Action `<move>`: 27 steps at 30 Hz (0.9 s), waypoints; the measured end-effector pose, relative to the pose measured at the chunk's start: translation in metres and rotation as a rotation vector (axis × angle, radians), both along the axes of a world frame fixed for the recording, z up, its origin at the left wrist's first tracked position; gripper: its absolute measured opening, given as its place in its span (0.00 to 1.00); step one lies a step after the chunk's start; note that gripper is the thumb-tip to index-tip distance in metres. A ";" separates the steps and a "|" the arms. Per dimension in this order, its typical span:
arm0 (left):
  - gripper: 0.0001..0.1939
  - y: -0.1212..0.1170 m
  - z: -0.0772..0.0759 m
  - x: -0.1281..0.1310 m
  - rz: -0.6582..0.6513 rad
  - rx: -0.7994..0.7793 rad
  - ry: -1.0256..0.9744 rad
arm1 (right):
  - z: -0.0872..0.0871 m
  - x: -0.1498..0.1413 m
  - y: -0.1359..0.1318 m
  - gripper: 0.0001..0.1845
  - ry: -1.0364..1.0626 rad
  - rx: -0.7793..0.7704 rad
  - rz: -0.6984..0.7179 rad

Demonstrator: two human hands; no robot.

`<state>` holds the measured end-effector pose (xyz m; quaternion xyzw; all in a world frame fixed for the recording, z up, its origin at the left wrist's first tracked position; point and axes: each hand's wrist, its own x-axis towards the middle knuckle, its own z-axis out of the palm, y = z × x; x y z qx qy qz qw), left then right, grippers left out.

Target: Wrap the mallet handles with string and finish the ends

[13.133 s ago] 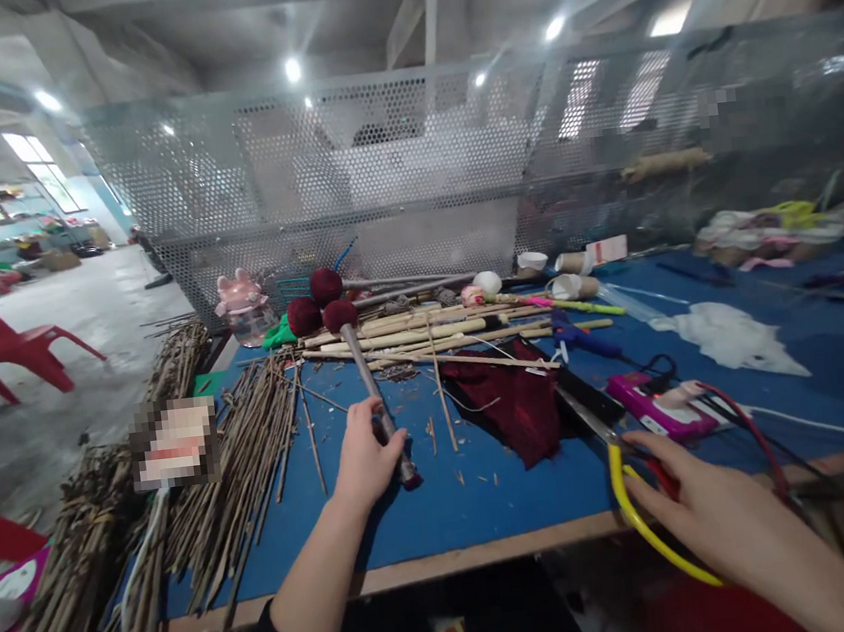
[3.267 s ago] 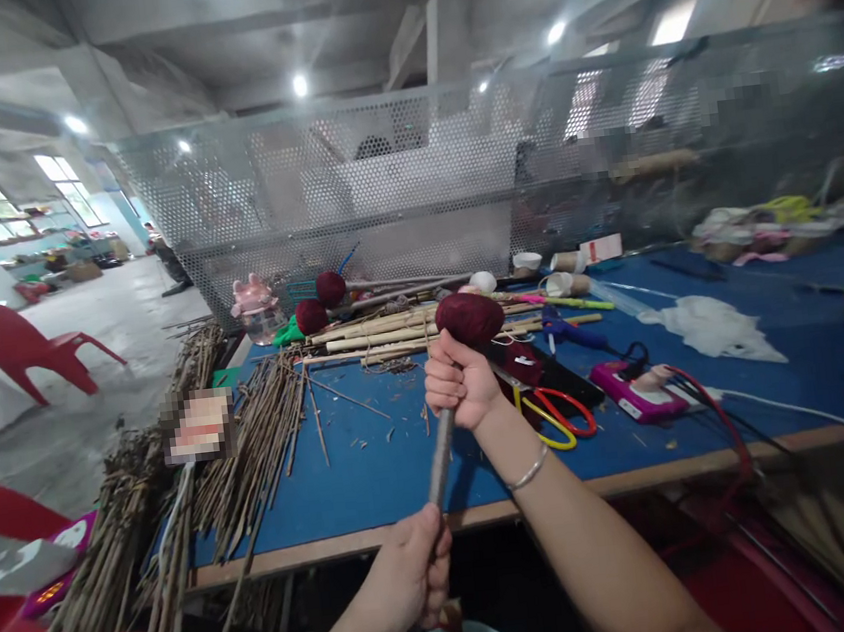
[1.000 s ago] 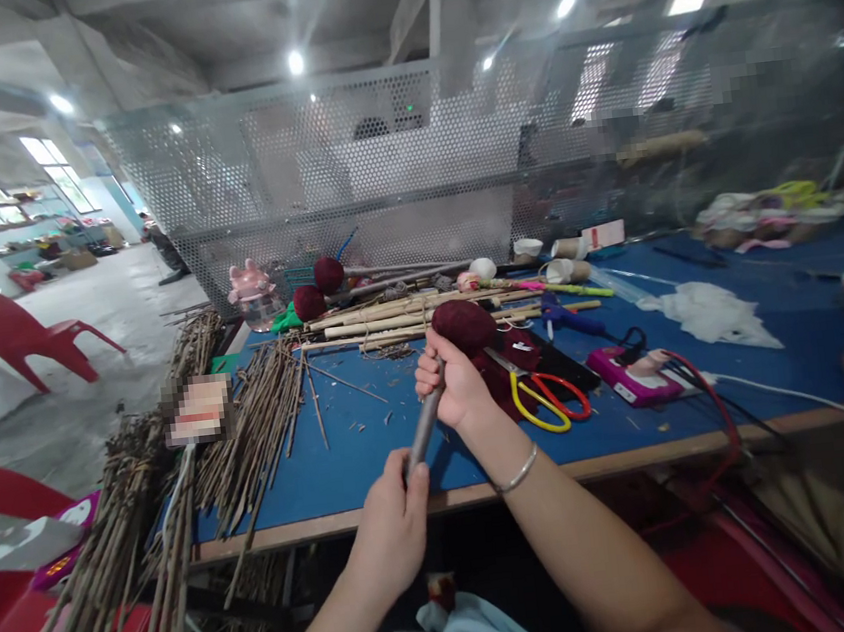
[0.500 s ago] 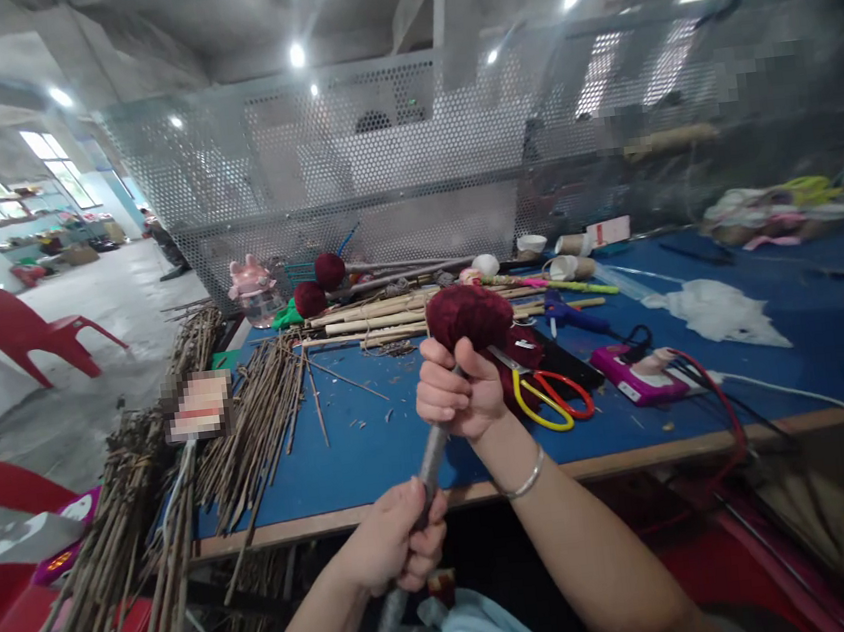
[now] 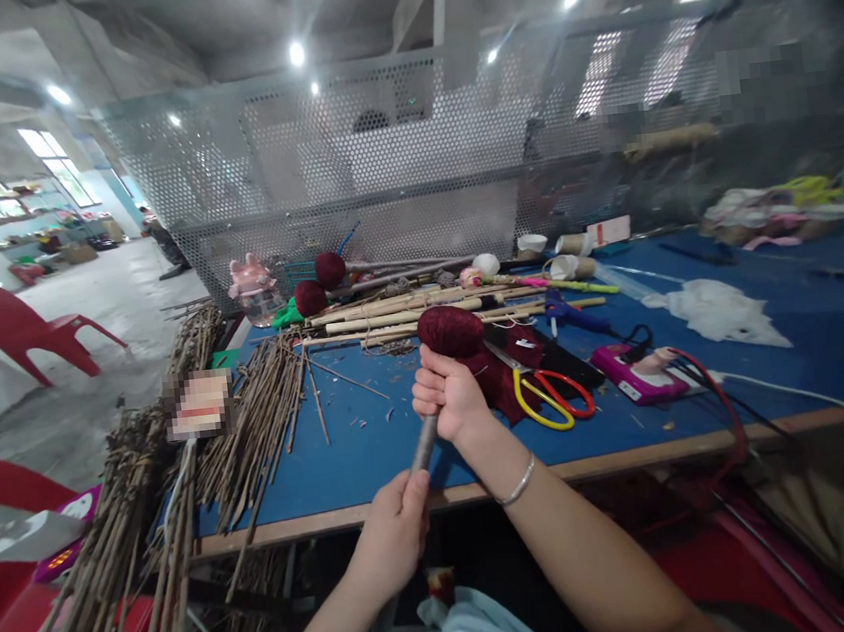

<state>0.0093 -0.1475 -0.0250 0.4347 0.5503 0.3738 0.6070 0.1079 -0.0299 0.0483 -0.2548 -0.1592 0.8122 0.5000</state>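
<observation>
A grey-wrapped stick [image 5: 425,443] with a dark red, fabric-covered round head [image 5: 451,331] slants up in front of me, over the table's front edge. My right hand [image 5: 449,394] is closed around the stick just beneath the head. Lower down, my left hand [image 5: 393,530] is wrapped around the same stick; its lower end is partly hidden by my forearm. Beside my right hand lie dark red cloth [image 5: 499,388] and scissors [image 5: 544,401] with yellow and red handles. Two similar dark red heads [image 5: 319,283] on sticks rest at the back of the table.
The blue table [image 5: 354,464] carries bundles of thin twigs [image 5: 259,424] at left and pale sticks [image 5: 392,316] behind. A blue glue gun [image 5: 572,312], a purple power strip [image 5: 635,374] with cables and a white plastic bag [image 5: 731,314] lie right. A perforated screen [image 5: 346,163] stands behind.
The dark red head has moved slightly left and down and turned. My right hand has shifted with it, its back now more toward me. My left hand has moved a little left.
</observation>
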 end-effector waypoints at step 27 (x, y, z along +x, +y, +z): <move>0.21 0.000 0.034 -0.020 -0.273 -0.233 -0.517 | 0.012 0.037 0.013 0.25 0.314 0.340 0.200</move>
